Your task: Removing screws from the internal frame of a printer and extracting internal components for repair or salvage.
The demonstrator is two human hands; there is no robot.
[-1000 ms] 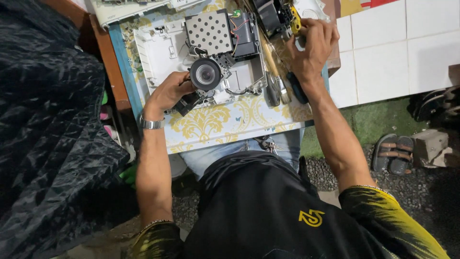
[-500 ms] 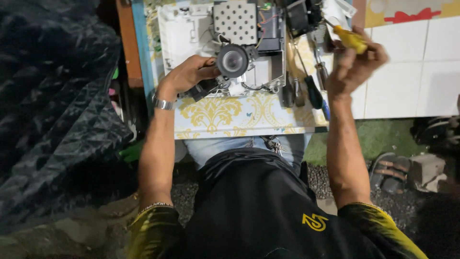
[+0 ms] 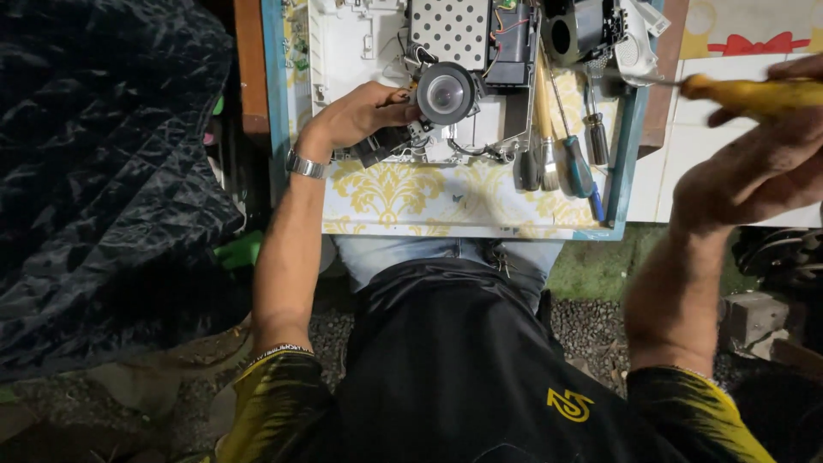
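My left hand (image 3: 364, 113) rests on an opened white device (image 3: 360, 51) on the small table and grips the black lens unit (image 3: 444, 93) at its front edge. A metal watch sits on that wrist. My right hand (image 3: 754, 167) is raised off to the right, close to the camera, and holds a yellow-handled screwdriver (image 3: 754, 93) whose thin shaft points left toward the table. Inside the device I see a perforated metal plate (image 3: 450, 30) and dark modules with wires.
Several screwdrivers and a brush (image 3: 561, 141) lie in a row on the yellow-patterned tablecloth (image 3: 411, 201). A black part (image 3: 579, 30) sits at the back right. A dark quilted cloth (image 3: 103, 171) fills the left. White tiles (image 3: 686, 171) and gravel lie right and below.
My right hand has lifted the yellow screwdriver from the tool row and swung it right and toward the camera. The left hand has stayed on the lens unit.
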